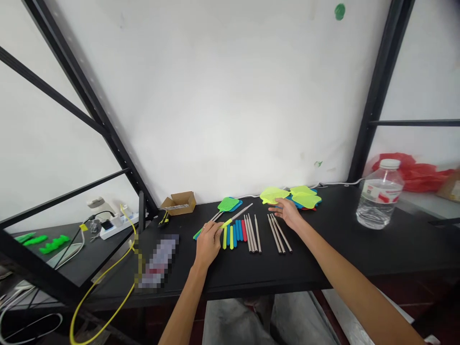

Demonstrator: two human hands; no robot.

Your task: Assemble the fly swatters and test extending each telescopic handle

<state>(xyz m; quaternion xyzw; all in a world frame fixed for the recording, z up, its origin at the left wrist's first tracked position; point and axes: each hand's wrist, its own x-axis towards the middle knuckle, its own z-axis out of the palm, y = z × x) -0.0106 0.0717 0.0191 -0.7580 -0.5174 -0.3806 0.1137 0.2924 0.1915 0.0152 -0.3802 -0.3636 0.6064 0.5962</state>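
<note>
Surroundings, by clock direction from mid-view.
At 3 o'clock a clear bottle (375, 211) with a white cap stood upright, crumpled red material (417, 175) behind it. At 8 o'clock an open cardboard box (179, 210) sat near the wall (233, 96); farther out that way lay a white power strip (124, 227) bearing plugs, and a looped yellow cable (73, 321). Bright green pieces (55, 244) lay between 8 and 9. A green mark (339, 11) showed on the wall at 1.
</note>
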